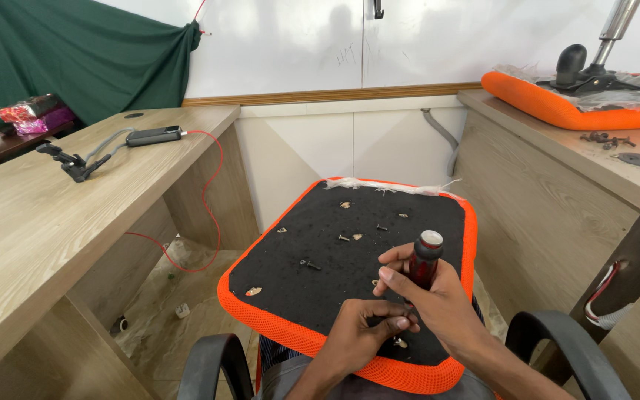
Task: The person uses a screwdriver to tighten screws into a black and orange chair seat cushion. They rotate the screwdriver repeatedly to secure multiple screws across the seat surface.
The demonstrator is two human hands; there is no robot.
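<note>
An upturned orange seat cushion (240, 296) shows its black underside, with loose screws (309, 264) scattered across it. Left of the cushion, a wooden desk (31, 237) bears a black clamp (72, 164) and a dark power bank (155, 135).

Screws (309, 264) on seat (283, 296) — desks beside.

Shiny wrapped packages (30, 112), red, pink and green, far left on dark side table, before green cloth.
</note>
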